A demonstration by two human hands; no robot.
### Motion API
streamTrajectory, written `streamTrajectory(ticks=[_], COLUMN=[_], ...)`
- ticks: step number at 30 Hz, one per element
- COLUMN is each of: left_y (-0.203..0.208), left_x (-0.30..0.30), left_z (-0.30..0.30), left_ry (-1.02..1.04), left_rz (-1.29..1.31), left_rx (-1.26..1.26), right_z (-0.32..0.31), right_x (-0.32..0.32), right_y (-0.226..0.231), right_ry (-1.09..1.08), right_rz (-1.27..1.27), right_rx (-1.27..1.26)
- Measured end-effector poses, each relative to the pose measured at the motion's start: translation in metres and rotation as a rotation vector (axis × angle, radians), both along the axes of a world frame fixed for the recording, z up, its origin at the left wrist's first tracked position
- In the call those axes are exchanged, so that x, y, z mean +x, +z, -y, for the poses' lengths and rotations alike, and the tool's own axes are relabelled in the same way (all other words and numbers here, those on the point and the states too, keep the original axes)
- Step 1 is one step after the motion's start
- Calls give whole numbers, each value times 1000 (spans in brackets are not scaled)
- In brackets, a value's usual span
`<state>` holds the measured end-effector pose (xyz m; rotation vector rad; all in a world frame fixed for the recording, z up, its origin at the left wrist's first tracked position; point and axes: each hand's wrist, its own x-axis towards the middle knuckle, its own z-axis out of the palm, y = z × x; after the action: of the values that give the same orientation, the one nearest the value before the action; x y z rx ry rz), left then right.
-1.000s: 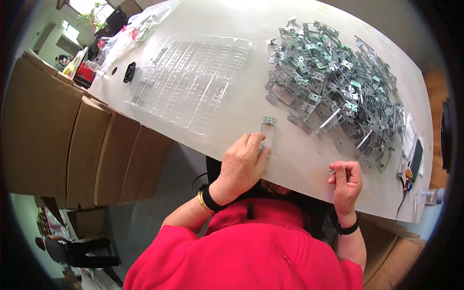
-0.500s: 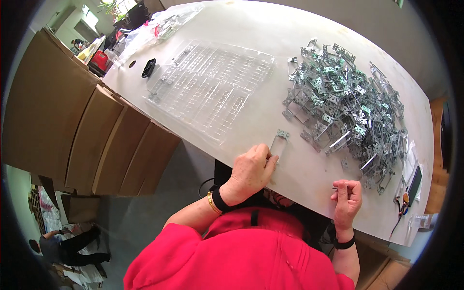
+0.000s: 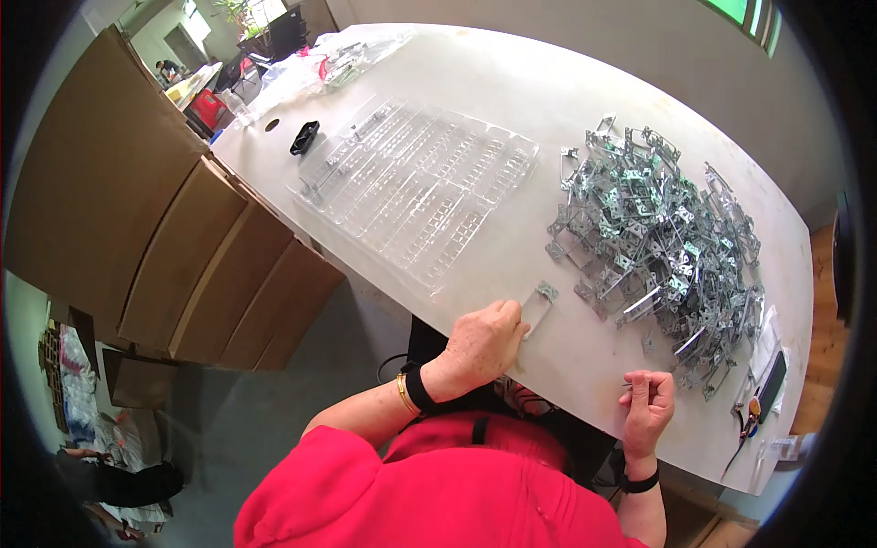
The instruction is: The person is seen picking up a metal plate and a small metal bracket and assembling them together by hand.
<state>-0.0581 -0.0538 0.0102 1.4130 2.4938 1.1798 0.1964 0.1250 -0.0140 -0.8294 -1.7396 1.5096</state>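
Note:
My left hand [image 3: 484,340] is closed at the near edge of the table, its thumb and fingers pinching the near end of a thin metal bracket [image 3: 541,309]. The bracket is a narrow rectangular frame with a wider plate at its far end. Further right, my right hand [image 3: 648,402] is closed over the table edge, thumb against the fingers. A small dark tip shows at its fingertips, too little to name. Beyond both hands, on the right, lies a large tangled heap of similar metal brackets [image 3: 662,242].
Clear plastic trays [image 3: 416,187] with slots lie on the left of the white table [image 3: 512,68]. Near them are a black plastic holder [image 3: 304,138] and a plastic bag [image 3: 352,62]. Pliers [image 3: 751,413] lie at the right edge. Cardboard boxes [image 3: 174,256] stand left; a person [image 3: 128,484] is behind them.
The whole view has shifted, so the table sits lower in it. My hands keep nearly the same pose, the left still on the bracket. The person at lower left has moved lower in view.

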Motion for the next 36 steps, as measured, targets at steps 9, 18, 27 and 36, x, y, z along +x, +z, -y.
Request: streamTrajectory(ticks=[9,18,27,36], left_y=[73,107,87,66], left_x=[-67,-235,-349,-413], left_z=[23,68,70,35], left_ry=[142,567,785,752], left_rz=[-6,-207,-169,32], left_rx=[123,115,-103,-266], right_z=[-4,-17,-22,-24], right_x=[-2,-7,-6,-8], right_y=[0,9,5,9], right_ry=[-31,-6,-21,-69], right_rz=[35,71,101,151], right_rx=[-3,-157,-130,-207])
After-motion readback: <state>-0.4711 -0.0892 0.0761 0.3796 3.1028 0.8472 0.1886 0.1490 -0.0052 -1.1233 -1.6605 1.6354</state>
